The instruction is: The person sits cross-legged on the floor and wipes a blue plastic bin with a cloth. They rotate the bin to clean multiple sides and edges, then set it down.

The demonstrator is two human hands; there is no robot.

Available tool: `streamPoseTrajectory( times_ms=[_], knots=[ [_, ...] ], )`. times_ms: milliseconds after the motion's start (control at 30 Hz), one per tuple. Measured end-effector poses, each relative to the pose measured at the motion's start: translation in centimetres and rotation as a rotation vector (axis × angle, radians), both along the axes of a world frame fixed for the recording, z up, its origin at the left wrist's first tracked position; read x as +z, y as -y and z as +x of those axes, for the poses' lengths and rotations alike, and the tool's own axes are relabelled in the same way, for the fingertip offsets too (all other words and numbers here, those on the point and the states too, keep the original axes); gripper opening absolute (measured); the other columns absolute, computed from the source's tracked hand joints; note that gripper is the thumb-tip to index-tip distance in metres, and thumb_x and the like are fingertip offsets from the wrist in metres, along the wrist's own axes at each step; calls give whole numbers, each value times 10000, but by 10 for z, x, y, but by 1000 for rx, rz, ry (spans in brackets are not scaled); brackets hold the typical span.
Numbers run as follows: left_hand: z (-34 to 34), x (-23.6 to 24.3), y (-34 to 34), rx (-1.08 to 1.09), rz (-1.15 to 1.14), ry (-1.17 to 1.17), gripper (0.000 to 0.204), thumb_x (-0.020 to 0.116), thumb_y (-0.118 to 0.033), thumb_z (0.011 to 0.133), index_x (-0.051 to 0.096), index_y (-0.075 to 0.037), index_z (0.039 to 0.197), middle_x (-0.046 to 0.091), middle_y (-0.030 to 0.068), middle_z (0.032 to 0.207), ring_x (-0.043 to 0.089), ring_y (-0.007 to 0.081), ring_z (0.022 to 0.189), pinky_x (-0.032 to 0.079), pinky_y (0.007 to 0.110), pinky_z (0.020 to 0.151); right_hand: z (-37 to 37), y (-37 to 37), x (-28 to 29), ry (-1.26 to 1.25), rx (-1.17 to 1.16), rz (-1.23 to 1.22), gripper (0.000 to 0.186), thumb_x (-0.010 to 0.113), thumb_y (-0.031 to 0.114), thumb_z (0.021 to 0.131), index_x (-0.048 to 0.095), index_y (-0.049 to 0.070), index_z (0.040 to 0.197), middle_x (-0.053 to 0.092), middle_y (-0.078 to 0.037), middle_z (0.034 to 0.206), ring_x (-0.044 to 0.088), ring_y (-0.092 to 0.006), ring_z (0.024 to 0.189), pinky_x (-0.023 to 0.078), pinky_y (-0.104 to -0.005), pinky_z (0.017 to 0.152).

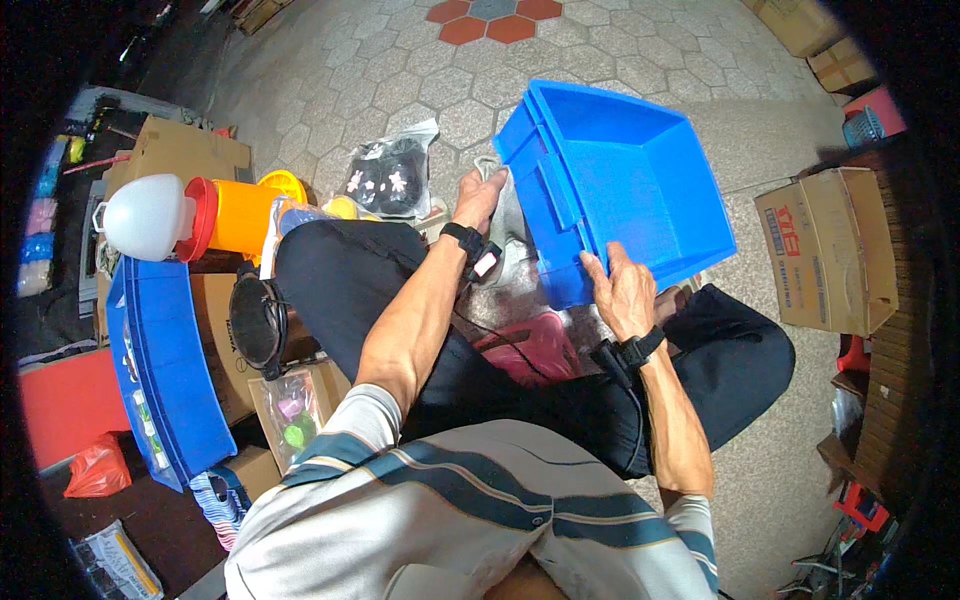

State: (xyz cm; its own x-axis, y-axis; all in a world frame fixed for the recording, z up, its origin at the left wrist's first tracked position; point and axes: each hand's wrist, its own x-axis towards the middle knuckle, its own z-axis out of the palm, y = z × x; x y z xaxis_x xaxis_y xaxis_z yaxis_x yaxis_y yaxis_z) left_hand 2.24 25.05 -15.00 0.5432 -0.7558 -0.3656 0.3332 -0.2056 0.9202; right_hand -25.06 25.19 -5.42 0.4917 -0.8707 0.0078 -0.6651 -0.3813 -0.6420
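In front of my knees a blue plastic bin is tilted, its hollow inside facing up and to the right. My right hand grips its near rim, thumb on the outer wall and fingers over the edge. At the bin's left side my left hand is closed on a grey cloth, which hangs down beside the bin's outer wall. Part of the cloth lies behind my wrist. A pink plastic basket or stool shows low between my legs, partly covered.
Left of me stand a second blue bin, an orange container with red rim, a white rounded jug and a black round container. A clear bag with black items lies on the paving. Right stands a cardboard box.
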Motion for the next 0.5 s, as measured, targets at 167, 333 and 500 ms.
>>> streamPoseTrajectory(
  times_ms=[167,333,500],
  knots=[
    [8,-10,13,-24,142,153,248,689,-153,889,691,45,1038,705,76,954,638,181,833,505,363,734,-3,3,3,17,6,-4,399,652,369,959,571,-3,838,589,-285,638,610,-498,643,440,-564,570],
    [24,-30,20,-82,187,707,317,715,-185,830,677,122,903,706,228,835,670,253,775,524,429,729,-4,6,1,0,32,3,418,656,384,956,562,-3,831,571,-282,639,600,-493,648,426,-547,570],
    [21,-25,19,-120,206,361,329,697,-202,880,662,79,1048,708,153,969,660,247,863,521,389,784,-10,12,4,9,30,13,452,659,419,958,564,-6,836,546,-253,628,586,-461,623,403,-507,557]
  ],
)
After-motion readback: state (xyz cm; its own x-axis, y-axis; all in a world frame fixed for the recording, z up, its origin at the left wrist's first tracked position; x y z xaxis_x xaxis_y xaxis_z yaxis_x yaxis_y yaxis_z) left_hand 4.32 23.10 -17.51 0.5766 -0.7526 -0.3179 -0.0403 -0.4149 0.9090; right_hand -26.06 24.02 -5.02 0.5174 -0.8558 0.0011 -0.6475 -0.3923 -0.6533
